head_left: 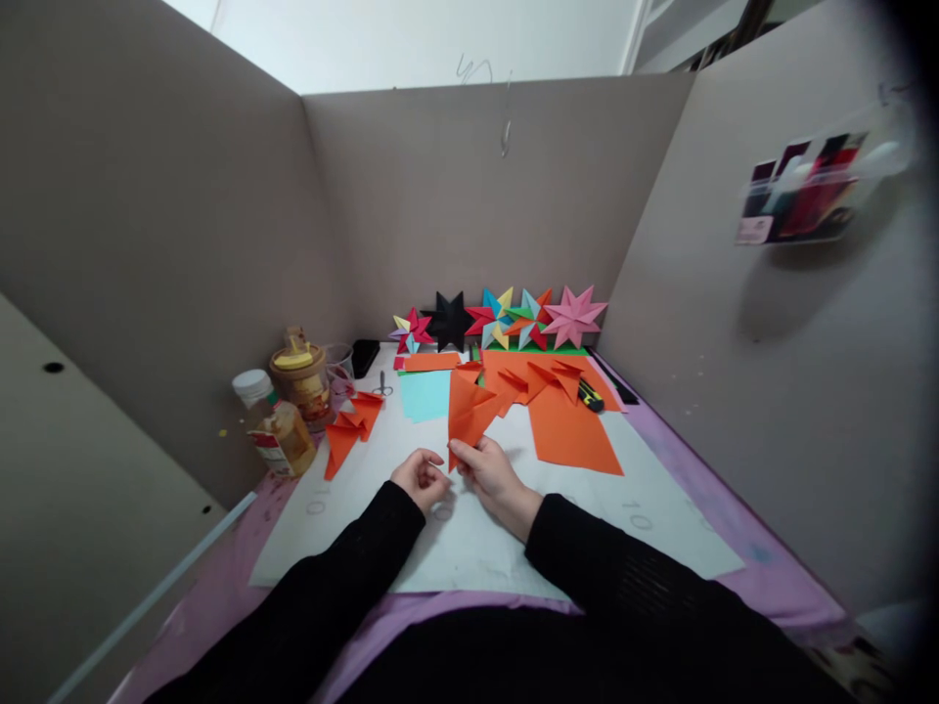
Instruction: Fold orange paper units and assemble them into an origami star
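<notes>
My right hand (499,481) pinches the lower tip of a folded orange paper piece (468,411) between thumb and fingers. The piece stands up above the white sheet, its folded flap facing right. Just left of that tip is my left hand (422,479), fingers loosely curled, a gap between thumb and forefinger and nothing seen in it. More folded orange pieces (554,379) lie behind and to the right on flat orange paper. Other folded orange pieces (352,428) rest at the left.
Paper stars (574,317) lean on the back panel. A utility knife (591,395), light blue paper (425,395) and an orange sheet (576,440) lie on the white sheet (484,557). Scissors (382,385), a bottle (271,425) and a tub (300,381) are at the left.
</notes>
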Motion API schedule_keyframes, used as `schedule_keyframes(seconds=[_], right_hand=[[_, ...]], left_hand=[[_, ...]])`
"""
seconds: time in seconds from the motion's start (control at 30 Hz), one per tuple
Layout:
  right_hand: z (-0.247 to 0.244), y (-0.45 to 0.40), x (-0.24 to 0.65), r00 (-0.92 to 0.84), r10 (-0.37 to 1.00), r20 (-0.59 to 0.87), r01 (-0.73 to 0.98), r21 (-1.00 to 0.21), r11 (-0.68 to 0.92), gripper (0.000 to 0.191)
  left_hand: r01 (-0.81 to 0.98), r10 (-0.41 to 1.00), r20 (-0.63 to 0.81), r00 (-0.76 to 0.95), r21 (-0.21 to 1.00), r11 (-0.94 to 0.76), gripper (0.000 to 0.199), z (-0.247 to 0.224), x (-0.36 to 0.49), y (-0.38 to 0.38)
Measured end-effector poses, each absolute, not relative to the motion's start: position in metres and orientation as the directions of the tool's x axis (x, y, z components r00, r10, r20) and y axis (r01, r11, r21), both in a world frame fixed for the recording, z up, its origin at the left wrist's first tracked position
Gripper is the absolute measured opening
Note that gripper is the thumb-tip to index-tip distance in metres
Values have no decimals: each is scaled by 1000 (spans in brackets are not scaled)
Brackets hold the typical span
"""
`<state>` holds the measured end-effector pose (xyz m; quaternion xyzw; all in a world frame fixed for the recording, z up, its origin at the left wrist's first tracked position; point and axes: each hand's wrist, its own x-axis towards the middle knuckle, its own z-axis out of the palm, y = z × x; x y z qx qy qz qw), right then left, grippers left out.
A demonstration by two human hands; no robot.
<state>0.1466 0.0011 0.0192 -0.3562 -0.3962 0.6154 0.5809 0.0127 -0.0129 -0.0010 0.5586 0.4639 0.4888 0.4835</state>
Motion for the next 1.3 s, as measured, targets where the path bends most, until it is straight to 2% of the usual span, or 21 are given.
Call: schedule_keyframes(seconds=[0.07,0.13,0.3,0.43,0.53,0.7,0.87,0.97,1.07,1.17,1.23,1.3], right_hand=[[19,1,147,-72,997,17,-385,-923,-12,24],[18,-2,145,-147,989,13,-339,-940,-38,21],[23,-15,138,-362,932,-13,-244,-964,-108,15],[27,-19,138,-375,927,-19,-232,-966,-114,13],[26,-19,139,-373,928,-6,-230,-968,-99,13],[20,-14,141,-376,926,-25,-205,-973,-110,19],[19,-8,143,-225,974,5,-252,-966,-53,19],[19,-8,142,-248,969,16,-301,-952,-61,19],[18,-7,143,-281,959,20,-326,-942,-76,21],[16,-1,149,-105,993,47,-338,-941,9,25],[18,6,157,77,994,79,-345,-933,101,40],[21,12,167,158,980,121,-318,-933,167,51]], left_hand=[[79,989,148,7,986,-148,25,2,10,-11],[71,983,176,-53,982,-173,26,6,7,-10],[55,991,122,-60,991,-119,31,10,0,-7],[118,985,117,-126,988,-102,42,10,-3,-6],[107,982,113,-150,989,-97,42,13,-2,-7],[19,993,80,-88,997,-79,34,21,1,-10],[-62,994,58,-89,996,-64,33,18,6,-11],[-116,994,86,-60,989,-93,34,10,9,-9],[-60,990,110,-86,992,-116,34,4,8,-6],[26,984,119,-133,993,-116,34,3,2,-3],[38,977,136,-164,991,-132,36,5,-1,-1],[38,971,158,-179,987,-153,36,6,-4,1]])
